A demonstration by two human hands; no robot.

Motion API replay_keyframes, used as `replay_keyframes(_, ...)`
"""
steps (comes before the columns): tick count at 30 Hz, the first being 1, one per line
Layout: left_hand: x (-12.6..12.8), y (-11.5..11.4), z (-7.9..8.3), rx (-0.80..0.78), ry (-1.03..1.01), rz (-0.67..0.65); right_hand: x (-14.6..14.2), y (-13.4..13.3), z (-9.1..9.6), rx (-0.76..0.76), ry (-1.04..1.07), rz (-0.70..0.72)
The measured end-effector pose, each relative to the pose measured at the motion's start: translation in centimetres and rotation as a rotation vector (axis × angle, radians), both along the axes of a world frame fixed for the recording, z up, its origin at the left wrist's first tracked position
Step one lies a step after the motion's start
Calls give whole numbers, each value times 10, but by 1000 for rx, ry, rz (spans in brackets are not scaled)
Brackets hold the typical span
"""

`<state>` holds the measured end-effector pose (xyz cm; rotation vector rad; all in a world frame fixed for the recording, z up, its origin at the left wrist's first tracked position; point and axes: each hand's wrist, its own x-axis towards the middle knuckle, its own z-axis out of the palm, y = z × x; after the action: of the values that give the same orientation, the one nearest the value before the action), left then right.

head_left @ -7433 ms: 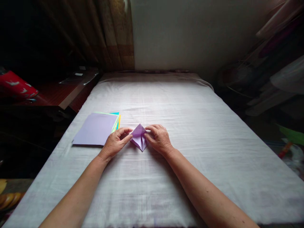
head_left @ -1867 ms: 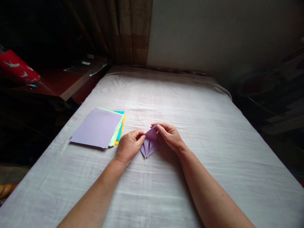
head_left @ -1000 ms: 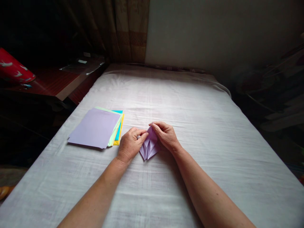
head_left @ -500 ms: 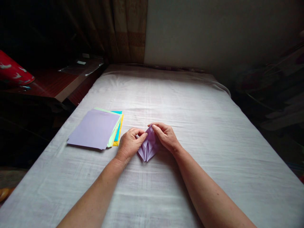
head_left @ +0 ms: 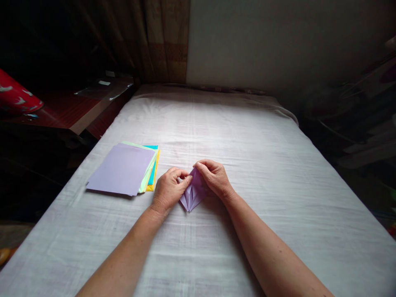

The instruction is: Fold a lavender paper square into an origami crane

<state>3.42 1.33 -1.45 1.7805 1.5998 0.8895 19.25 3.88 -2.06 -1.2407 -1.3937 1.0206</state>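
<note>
The thumb and forefinger of the left hand (head_left: 168,188) pinch the left edge of a folded purple paper (head_left: 197,192), the other fingers curled behind. The thumb and bent forefinger of the right hand (head_left: 214,176) grip its far tip, partly covering the paper's upper right edge. The paper sits between the hands, low over a pale cloth (head_left: 247,165), near the middle of the view; whether its underside rests flat on the cloth cannot be told. It is roughly kite-shaped, its long axis running away from the person and leaning a little to the right at the far end. Narrow folded points at the near end aim back toward the person, with a slim opening between the layers above them.

Just beside the left hand, on its outer side, lies a stack of square paper sheets (head_left: 122,169), lilac on top, with pale green, blue and yellow edges showing at the right.

Farther off to the left, a dark red wooden desk (head_left: 64,115) bears a clear plastic sleeve (head_left: 116,87) with a white label; its contents are too dim to tell. A red cylinder (head_left: 15,95) with white shapes lies tilted nearby, its inside hidden. Behind hangs a brown curtain (head_left: 167,45), beside a grey wall (head_left: 247,41).
</note>
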Motion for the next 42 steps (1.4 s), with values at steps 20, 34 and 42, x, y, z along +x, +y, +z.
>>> replay_keyframes(20,-9,-22,5,257,185,-226,9,2,-14,219,-591,-102)
replay_keyframes(34,-9,-62,-9,245,695,-630,5,7,-15,164,-745,-123)
replay_keyframes(42,-13,-69,-17,372,720,-591,5,11,-12,141,-796,-118)
